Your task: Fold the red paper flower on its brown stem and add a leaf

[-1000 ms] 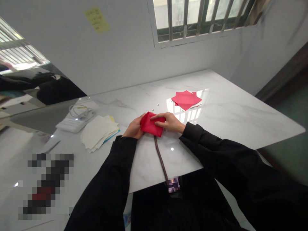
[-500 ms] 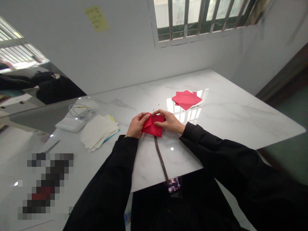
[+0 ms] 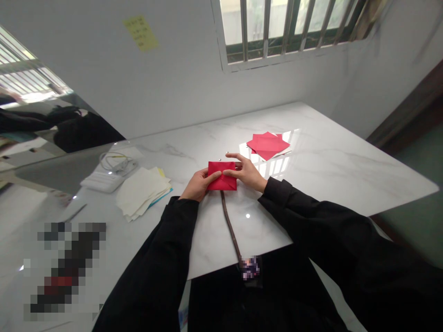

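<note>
A folded red paper [image 3: 223, 177] lies flat on the white marble table [image 3: 311, 170], now a neat rectangle. My left hand [image 3: 198, 185] grips its left edge, thumb pressed on top. My right hand [image 3: 246, 172] holds its right side, thumb and fingers pinching the paper, index finger stretched along the top edge. Both arms wear black sleeves.
A stack of red paper sheets [image 3: 268, 144] lies farther back on the right. A pile of cream papers [image 3: 142, 190] and a white device with a cable [image 3: 109, 173] sit at the left. A dark strap [image 3: 230, 226] runs from the paper toward my body. A wall and barred window stand behind.
The red paper went from a loose, lifted fold to a flat rectangle. Both hands shifted slightly farther from me and pressed it down.
</note>
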`<state>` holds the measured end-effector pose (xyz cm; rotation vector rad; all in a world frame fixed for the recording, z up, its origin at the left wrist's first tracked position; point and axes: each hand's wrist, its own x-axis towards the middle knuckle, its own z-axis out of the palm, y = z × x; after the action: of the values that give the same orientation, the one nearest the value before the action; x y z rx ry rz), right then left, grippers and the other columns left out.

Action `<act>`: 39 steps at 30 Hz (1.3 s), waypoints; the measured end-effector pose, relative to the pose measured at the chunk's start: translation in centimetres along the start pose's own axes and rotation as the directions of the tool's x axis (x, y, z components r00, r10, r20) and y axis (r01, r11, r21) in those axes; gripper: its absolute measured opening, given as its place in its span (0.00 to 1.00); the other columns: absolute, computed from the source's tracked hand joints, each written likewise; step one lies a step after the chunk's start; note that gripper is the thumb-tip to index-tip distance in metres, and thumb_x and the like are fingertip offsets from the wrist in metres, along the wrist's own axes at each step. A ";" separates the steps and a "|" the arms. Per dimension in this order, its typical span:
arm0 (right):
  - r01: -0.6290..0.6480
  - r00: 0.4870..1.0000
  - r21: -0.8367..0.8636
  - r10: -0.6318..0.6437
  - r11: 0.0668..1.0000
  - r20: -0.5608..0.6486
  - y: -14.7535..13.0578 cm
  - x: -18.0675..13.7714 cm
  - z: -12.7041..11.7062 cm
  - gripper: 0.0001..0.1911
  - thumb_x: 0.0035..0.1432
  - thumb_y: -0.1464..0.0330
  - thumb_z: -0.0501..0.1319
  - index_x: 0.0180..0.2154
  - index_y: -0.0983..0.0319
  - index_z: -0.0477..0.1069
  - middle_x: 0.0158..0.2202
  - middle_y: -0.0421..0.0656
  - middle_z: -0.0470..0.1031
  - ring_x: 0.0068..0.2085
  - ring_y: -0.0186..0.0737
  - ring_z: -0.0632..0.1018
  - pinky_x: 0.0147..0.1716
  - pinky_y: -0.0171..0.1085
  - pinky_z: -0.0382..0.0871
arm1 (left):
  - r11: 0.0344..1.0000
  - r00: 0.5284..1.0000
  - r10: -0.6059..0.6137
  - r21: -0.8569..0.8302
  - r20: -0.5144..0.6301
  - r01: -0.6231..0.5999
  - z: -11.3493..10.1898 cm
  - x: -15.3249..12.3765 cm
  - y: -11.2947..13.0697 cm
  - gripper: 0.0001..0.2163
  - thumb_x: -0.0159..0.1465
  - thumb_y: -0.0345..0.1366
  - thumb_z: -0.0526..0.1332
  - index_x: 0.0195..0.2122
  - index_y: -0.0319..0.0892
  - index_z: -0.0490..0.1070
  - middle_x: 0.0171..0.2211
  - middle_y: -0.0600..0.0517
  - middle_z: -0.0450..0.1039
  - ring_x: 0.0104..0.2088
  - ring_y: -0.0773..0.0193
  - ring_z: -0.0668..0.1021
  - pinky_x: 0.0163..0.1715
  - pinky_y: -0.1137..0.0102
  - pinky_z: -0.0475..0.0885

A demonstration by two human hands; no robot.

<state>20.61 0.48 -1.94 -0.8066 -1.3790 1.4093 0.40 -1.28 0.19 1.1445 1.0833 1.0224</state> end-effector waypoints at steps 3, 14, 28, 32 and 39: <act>-0.073 0.997 0.065 0.071 0.995 0.030 -0.2 -0.1 0.3 0.31 0.52 0.59 0.76 0.55 0.60 0.72 0.39 0.44 0.83 0.39 0.43 0.83 0.39 0.41 0.80 | 0.999 0.998 0.038 0.013 -0.041 -0.037 0.1 0.1 -0.1 0.28 0.49 0.50 0.81 0.45 0.36 0.82 0.41 0.42 0.85 0.37 0.55 0.83 0.41 0.64 0.78; -0.046 0.997 0.069 0.042 0.997 0.058 0.3 -0.2 0.4 0.26 0.49 0.60 0.78 0.48 0.63 0.78 0.42 0.46 0.85 0.40 0.43 0.84 0.41 0.40 0.80 | 0.998 0.997 0.057 -0.005 -0.049 -0.057 0.3 0.3 -0.4 0.27 0.48 0.50 0.81 0.43 0.36 0.82 0.37 0.44 0.84 0.36 0.57 0.82 0.41 0.66 0.77; -0.059 0.998 0.085 0.059 0.995 0.005 0.4 0.2 -0.3 0.26 0.47 0.58 0.79 0.45 0.64 0.78 0.39 0.46 0.85 0.38 0.44 0.84 0.38 0.38 0.79 | 1.000 1.000 0.011 0.012 -0.029 -0.011 0.3 0.1 -0.3 0.27 0.47 0.46 0.82 0.45 0.36 0.84 0.44 0.43 0.85 0.40 0.57 0.83 0.47 0.64 0.77; -0.059 0.998 0.072 0.058 0.996 0.012 0.4 0.2 -0.3 0.25 0.48 0.59 0.78 0.44 0.65 0.78 0.39 0.46 0.85 0.37 0.42 0.83 0.38 0.37 0.77 | 0.999 1.000 0.009 0.041 -0.021 -0.008 0.3 0.1 -0.6 0.26 0.49 0.46 0.81 0.46 0.37 0.84 0.45 0.43 0.85 0.42 0.55 0.84 0.49 0.63 0.76; -0.017 1.000 -0.031 0.018 0.999 0.019 0.2 0.0 -0.3 0.22 0.53 0.56 0.75 0.41 0.66 0.81 0.38 0.45 0.84 0.37 0.41 0.81 0.36 0.35 0.74 | 0.998 0.999 0.005 0.063 -0.039 -0.002 0.3 0.2 -0.8 0.27 0.49 0.50 0.81 0.45 0.36 0.85 0.44 0.42 0.85 0.41 0.55 0.83 0.47 0.64 0.76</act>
<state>20.90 0.59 -2.17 -0.8290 -1.4150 1.4157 0.79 -1.20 -0.58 1.1816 1.1524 1.0233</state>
